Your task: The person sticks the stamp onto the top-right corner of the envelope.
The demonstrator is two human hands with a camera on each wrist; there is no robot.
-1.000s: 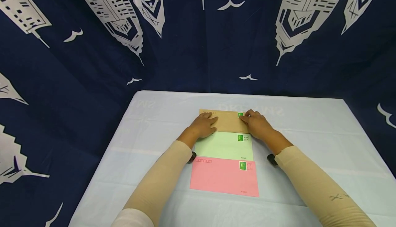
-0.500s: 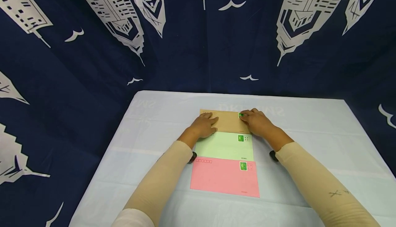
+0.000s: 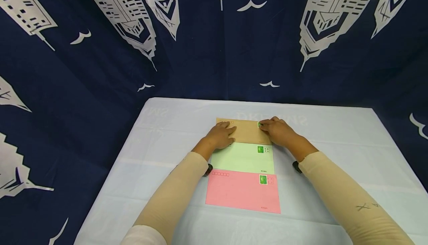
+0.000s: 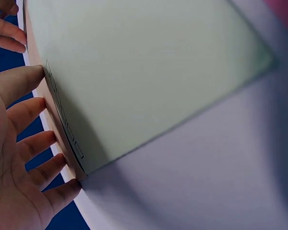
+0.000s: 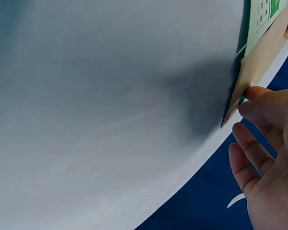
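A brown envelope [image 3: 248, 131] lies at the back of a column of three, behind a pale green envelope [image 3: 242, 159] and a pink envelope [image 3: 240, 193]. My left hand [image 3: 218, 135] rests on the brown one's left part with fingers spread, as the left wrist view also shows along its edge. At its upper right corner, my right hand [image 3: 279, 131] holds a small green postage stamp [image 3: 259, 124] with thumb and index fingertips, right at the paper. Those fingers hide most of the stamp; in the right wrist view, a green sliver [image 5: 241, 100] shows between them.
Green stamps also sit on the pale green envelope, where one stamp [image 3: 260, 149] is near the corner, and on the pink one, where another stamp [image 3: 263, 179] shows. A white cloth covers the table [image 3: 150, 185]. Behind hangs a navy curtain [image 3: 200, 70] with white printed buildings.
My right hand has shifted slightly, its index finger extending left over the stamp so less of it shows. The left hand has stayed in place on the brown envelope.
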